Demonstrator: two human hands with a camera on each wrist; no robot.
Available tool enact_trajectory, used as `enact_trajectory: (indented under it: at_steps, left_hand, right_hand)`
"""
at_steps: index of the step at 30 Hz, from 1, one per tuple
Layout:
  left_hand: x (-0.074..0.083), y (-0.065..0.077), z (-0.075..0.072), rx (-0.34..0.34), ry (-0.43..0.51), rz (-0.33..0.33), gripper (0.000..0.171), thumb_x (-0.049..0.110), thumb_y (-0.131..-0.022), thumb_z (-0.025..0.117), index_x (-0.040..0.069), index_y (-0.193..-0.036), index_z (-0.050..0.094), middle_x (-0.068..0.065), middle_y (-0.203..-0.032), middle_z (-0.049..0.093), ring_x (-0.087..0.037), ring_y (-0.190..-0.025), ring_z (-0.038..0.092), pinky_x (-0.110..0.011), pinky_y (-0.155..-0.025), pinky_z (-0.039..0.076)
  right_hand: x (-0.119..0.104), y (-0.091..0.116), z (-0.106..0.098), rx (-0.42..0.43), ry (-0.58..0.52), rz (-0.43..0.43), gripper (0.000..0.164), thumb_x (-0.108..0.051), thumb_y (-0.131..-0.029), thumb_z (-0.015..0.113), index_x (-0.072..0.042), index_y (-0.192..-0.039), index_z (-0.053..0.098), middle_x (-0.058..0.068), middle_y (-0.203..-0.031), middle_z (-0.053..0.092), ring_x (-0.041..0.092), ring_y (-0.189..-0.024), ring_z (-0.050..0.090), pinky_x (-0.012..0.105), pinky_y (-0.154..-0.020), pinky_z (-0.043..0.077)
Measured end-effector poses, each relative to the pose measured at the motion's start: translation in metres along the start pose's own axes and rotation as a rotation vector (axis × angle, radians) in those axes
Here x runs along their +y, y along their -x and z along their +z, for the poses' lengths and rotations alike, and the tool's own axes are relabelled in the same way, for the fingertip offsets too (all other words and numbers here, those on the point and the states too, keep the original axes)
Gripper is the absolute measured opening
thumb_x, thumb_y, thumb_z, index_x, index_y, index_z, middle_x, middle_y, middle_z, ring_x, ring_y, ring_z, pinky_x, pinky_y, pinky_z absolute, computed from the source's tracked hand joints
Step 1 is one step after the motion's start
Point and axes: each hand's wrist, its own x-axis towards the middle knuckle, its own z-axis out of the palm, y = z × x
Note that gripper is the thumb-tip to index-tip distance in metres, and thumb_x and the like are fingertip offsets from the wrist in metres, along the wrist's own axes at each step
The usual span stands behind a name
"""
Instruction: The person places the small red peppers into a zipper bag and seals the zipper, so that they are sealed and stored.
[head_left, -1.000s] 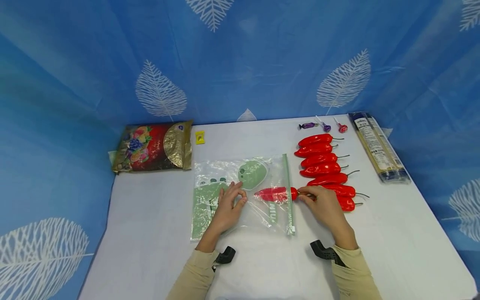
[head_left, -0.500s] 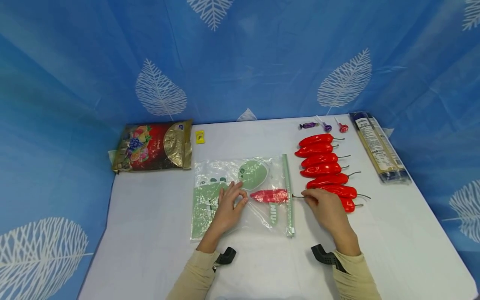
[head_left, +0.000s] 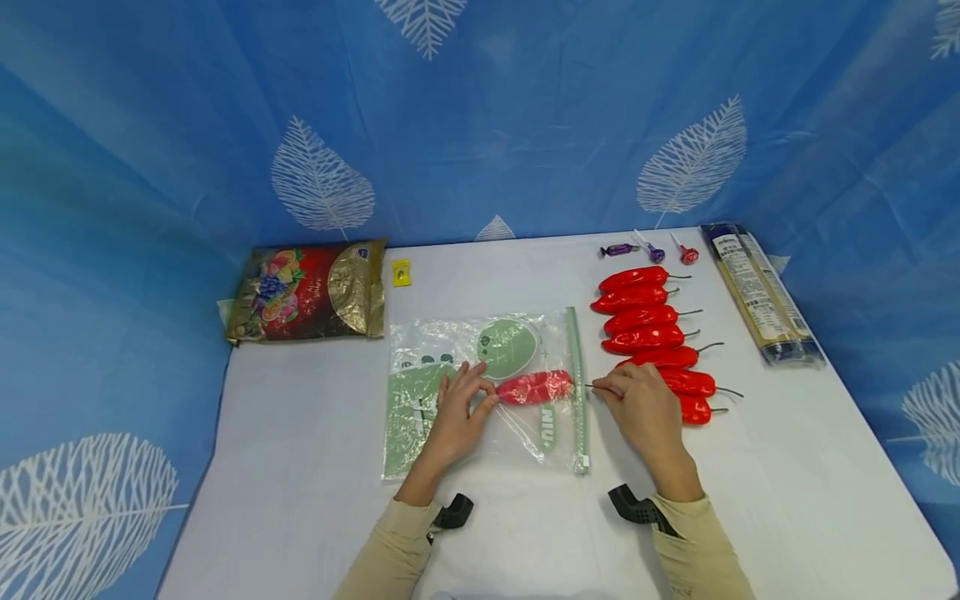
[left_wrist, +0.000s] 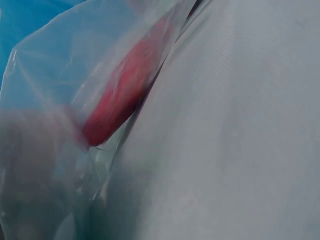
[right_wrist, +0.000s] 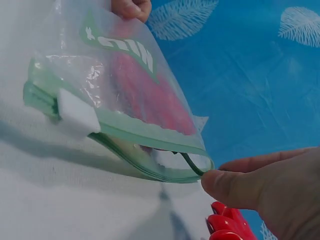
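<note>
Well, white table [head_left: 300, 433] bears bag [head_left: 517, 433] — blue cloth [head_left: 525, 117] behind.

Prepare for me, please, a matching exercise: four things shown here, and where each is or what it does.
1. Left hand
2. Right hand
3. Yellow packet
4. Single red pepper

A. pinching the pepper's stem
B. beside the large package
C. body inside the clear bag
D. holding that bag near the pepper's tip

Pairs: 1-D, 2-A, 3-B, 4-C
</note>
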Motion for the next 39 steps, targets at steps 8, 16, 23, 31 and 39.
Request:
enact_trajectory:
  at_steps: [8,16,23,31,39]
  left_hand:
    - [-0.001,0.000,-0.001,0.011,-0.007,-0.022,0.011,0.027,-0.099,0.064,0.020,-0.091,0.063,-0.016,-0.155,0.050,-0.040,-0.154,0.028,-0.062,-0.127,-0.001]
    - [-0.002,0.001,-0.001,0.019,0.011,-0.024,0.014,0.030,-0.099,0.063,0.020,-0.090,0.062,-0.016,-0.154,0.051,-0.040,-0.154,0.030,-0.060,-0.128,0.001]
    - [-0.002,0.001,-0.003,0.023,0.027,-0.022,0.015,0.030,-0.100,0.063,0.019,-0.089,0.061,-0.017,-0.154,0.051,-0.042,-0.153,0.030,-0.062,-0.128,0.001]
    - [0.000,0.001,0.000,0.004,0.003,-0.008,0.014,0.029,-0.100,0.063,0.018,-0.090,0.061,-0.017,-0.154,0.051,-0.043,-0.153,0.029,-0.064,-0.126,0.000]
    - [0.004,0.001,0.000,-0.011,-0.079,0.019,0.012,0.026,-0.099,0.064,0.018,-0.092,0.060,-0.015,-0.151,0.054,-0.043,-0.152,0.032,-0.068,-0.124,0.002]
  right_hand:
    - [0.012,0.006,-0.015,-0.073,-0.065,0.053,0.017,-0.011,-0.083,0.084,-0.010,-0.100,0.080,0.010,-0.100,0.073,0.029,-0.094,0.059,0.040,-0.069,0.053]
    - [0.078,0.045,-0.058,0.013,-0.009,0.250,0.024,0.002,-0.093,0.065,0.001,-0.117,0.069,0.030,-0.119,0.063,0.045,-0.101,0.059,0.061,-0.082,0.049]
    - [0.109,0.068,-0.062,-0.095,0.015,0.258,0.031,0.002,-0.089,0.072,0.001,-0.119,0.069,0.030,-0.117,0.065,0.043,-0.087,0.065,0.062,-0.077,0.055]
    - [0.108,0.068,-0.054,-0.048,0.021,0.236,0.024,0.000,-0.083,0.080,0.001,-0.107,0.075,0.024,-0.105,0.067,0.040,-0.090,0.064,0.060,-0.080,0.054]
    - [0.109,0.069,-0.051,0.058,0.010,0.153,0.019,0.004,-0.078,0.082,0.001,-0.096,0.077,0.019,-0.094,0.070,0.038,-0.086,0.067,0.052,-0.079,0.051]
